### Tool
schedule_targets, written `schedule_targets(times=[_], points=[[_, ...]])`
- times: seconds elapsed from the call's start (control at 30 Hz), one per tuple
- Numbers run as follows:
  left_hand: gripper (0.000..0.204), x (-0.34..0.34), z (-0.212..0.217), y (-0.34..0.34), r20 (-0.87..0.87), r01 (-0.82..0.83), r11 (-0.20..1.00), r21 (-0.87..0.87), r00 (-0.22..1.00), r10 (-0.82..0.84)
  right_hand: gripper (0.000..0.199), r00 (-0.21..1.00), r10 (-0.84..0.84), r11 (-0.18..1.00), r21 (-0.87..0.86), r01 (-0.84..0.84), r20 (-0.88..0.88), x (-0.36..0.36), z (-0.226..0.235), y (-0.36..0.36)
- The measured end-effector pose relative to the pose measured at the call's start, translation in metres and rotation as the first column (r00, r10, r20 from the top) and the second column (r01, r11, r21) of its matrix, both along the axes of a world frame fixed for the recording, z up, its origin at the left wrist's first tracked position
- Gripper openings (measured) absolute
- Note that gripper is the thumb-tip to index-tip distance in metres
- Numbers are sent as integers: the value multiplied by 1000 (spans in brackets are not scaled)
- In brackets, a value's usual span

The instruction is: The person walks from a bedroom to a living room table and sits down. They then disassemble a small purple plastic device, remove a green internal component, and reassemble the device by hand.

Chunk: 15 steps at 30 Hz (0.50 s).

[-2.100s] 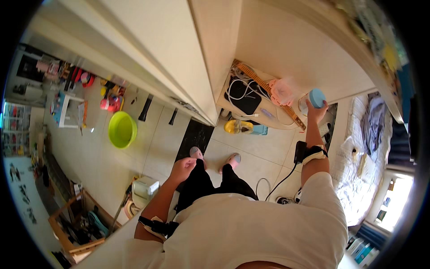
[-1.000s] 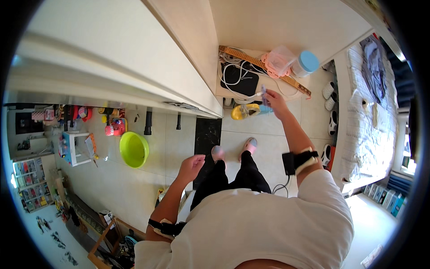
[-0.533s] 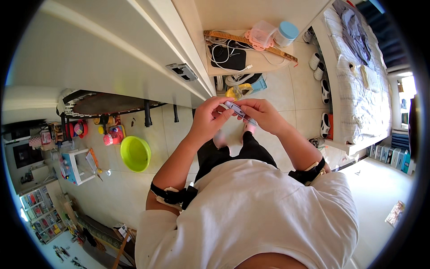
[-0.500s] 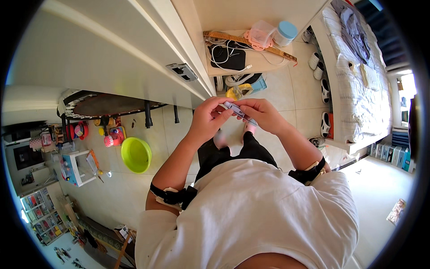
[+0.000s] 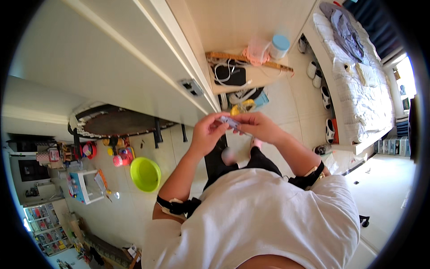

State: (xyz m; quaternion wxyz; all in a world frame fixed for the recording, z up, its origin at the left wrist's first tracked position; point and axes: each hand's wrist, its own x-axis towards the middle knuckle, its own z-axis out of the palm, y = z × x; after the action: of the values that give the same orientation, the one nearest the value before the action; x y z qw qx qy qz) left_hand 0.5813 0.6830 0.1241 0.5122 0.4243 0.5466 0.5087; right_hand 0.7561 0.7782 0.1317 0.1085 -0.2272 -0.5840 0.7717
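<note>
My left hand (image 5: pixel 208 133) and my right hand (image 5: pixel 259 125) meet in front of my body, fingers closed. Between them they pinch a small, slim, lavender-grey object (image 5: pixel 230 122), its kind too small to make out. It tilts down toward the right, one end at my left fingertips and the rest partly hidden by my right fingers. Just beyond the hands lies a yellow item (image 5: pixel 243 106) on the floor, beside shoes under a low shelf.
A white door with a metal latch plate (image 5: pixel 191 87) stands at the left. The shelf (image 5: pixel 264 74) carries cables, a black pad and a blue-lidded jar (image 5: pixel 280 46). A green basin (image 5: pixel 145 174) and a trampoline (image 5: pixel 121 122) lie left; a bed (image 5: pixel 358 89) with shoes along it is right.
The view has shifted, so the surroundings sit lower in the picture. Both hands still pinch the slim object, which now shows less between the fingers.
</note>
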Motion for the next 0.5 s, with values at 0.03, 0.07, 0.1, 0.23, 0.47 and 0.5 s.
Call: schedule_targets(times=[0.03,0.07,0.1,0.23,0.47,0.5], points=[[28,-1,-1,-1,2,5,1000,14,1000,-5,30,1000,4,1000,-9,-4,5,-1,1,0],[27,-2,-2,-1,-17,8,1000,18,1000,-8,28,1000,7,1000,-18,-7,11,-2,3,0],[27,0,-2,-2,-18,13,999,38,1000,-12,28,1000,-13,999,-47,13,7,-2,5,-2],[27,0,7,2,-22,34,996,78,999,-33,26,999,-25,1000,-16,25,20,-1,19,0],[25,7,21,9,-59,72,991,109,996,-65,26,997,-66,997,51,64,31,7,22,2],[25,8,23,10,-73,78,990,113,995,-70,26,997,-74,996,51,72,24,9,24,1]])
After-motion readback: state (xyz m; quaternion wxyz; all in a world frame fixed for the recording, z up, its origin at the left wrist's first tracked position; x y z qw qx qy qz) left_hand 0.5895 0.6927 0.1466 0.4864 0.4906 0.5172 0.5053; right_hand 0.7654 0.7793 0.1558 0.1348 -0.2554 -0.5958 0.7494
